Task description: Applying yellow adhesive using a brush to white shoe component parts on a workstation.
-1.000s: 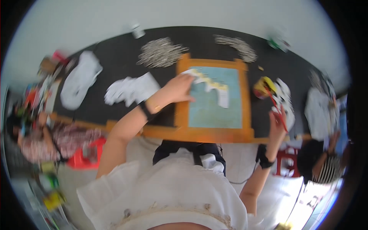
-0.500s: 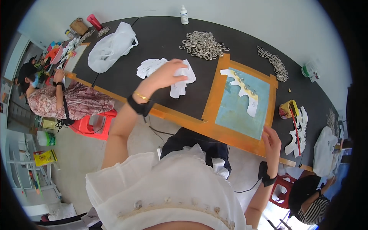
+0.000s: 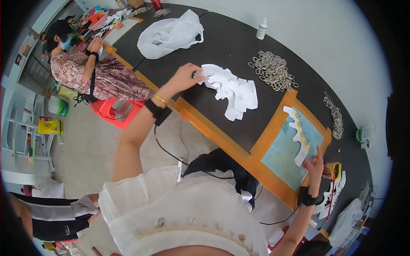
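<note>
My left hand (image 3: 187,77) is at the near left end of a pile of scalloped white paper cutouts (image 3: 232,89), its thumb and fingers curled around the end of one cutout. The cutouts overlap in a fanned, curved heap on the table. My right hand (image 3: 315,168) hovers with its fingers apart over the right side of a blue board (image 3: 279,158), holding nothing. On that board lies a single curved white cutout (image 3: 302,151). Metal rings and a yellowish smear run along its scalloped edge.
Orange tape (image 3: 273,138) frames the board on the black table (image 3: 226,38). Beyond are a heap of metal rings (image 3: 273,70), a white bottle (image 3: 262,28), a plastic bag (image 3: 171,34) and another ring string (image 3: 334,117). A glue tin (image 3: 332,170) stands right. A masked person (image 3: 74,70) sits left.
My view has turned left, so the table appears shifted right. My left hand has moved from above the pile's right part to its left end. My right hand has lifted over the board's edge.
</note>
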The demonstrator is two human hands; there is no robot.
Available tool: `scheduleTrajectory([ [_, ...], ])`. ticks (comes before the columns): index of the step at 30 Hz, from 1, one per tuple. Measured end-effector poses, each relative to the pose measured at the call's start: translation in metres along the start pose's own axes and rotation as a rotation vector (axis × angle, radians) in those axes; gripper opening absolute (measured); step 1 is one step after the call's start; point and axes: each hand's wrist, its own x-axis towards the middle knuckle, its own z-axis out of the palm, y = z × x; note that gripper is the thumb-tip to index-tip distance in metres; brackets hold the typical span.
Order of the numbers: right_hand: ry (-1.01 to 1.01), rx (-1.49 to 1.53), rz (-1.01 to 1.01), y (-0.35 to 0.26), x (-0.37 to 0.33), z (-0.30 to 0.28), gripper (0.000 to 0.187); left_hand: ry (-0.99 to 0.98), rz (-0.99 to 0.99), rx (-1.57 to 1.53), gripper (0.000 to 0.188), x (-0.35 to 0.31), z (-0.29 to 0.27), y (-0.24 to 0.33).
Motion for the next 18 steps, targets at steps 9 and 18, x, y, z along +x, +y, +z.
scheduleTrajectory([
  [9, -0.025, 0.024, 0.015, -0.012, -0.008, 0.006, 0.067, 0.087, 0.044, 0.014, 0.020, 0.007, 0.017, -0.008],
  [18, 0.063, -0.105, -0.008, -0.039, -0.004, 0.034, 0.085, 0.077, 0.084, 0.058, 0.018, 0.010, 0.020, -0.027],
])
